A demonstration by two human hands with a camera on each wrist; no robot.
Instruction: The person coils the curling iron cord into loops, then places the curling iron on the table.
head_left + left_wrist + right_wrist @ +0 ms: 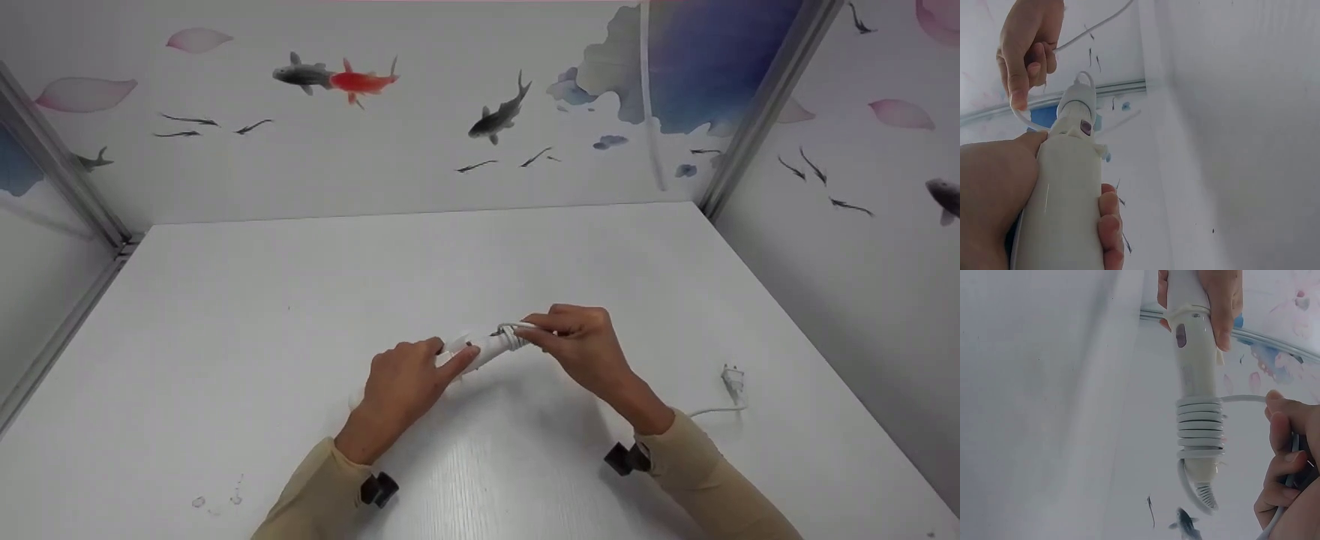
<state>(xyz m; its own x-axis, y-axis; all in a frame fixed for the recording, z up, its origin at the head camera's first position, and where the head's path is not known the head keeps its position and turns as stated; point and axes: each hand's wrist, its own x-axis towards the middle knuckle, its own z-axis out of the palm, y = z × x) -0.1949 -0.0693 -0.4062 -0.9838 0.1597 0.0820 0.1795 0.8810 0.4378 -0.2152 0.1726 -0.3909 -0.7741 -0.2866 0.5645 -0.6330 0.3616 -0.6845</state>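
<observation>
My left hand (401, 382) grips a white, round-bodied corded appliance (489, 349) above the table. Its wide smooth body (1067, 197) fills the palm in the left wrist view, with a small dark oval window on the narrower part. Several turns of white cord (1201, 424) lie side by side around the handle, near the end where the cord comes out. The right hand (585, 345) pinches the cord between thumb and forefinger beside these turns. A taut stretch (1244, 398) runs from the handle to those fingertips, and more cord passes through the curled fingers.
The cord's white two-pin plug (733, 379) lies on the white table (225, 300) to the right of the right forearm. Walls with painted fish and petals (360, 81) close off the back and sides. Black wrist cameras (628, 457) sit at both cuffs.
</observation>
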